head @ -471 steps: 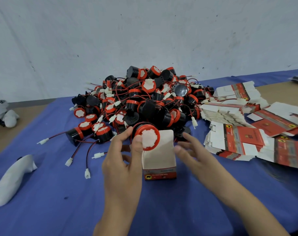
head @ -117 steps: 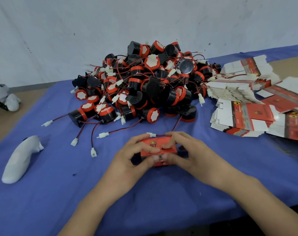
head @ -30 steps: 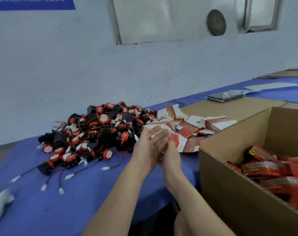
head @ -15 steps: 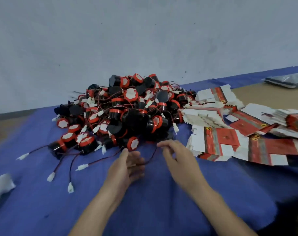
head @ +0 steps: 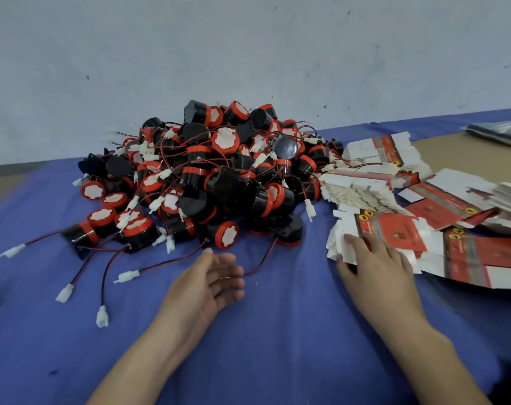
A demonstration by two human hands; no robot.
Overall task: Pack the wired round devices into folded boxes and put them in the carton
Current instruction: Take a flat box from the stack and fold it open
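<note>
devices [head: 213, 176] lie heaped just beyond the left fingertips [head: 239, 270], with loose wires [head: 260, 263] trailing toward them. left hand [head: 207, 285] rests on the cloth [head: 277, 340], fingers loosely curled, holding nothing. right hand [head: 374, 264] presses straight fingers onto the flat boxes [head: 394, 230], thumb at the stack's near edge.

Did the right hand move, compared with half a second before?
Yes. The right hand went to the right, away from the pile of devices; its fingers now rest on the flat boxes.
</note>
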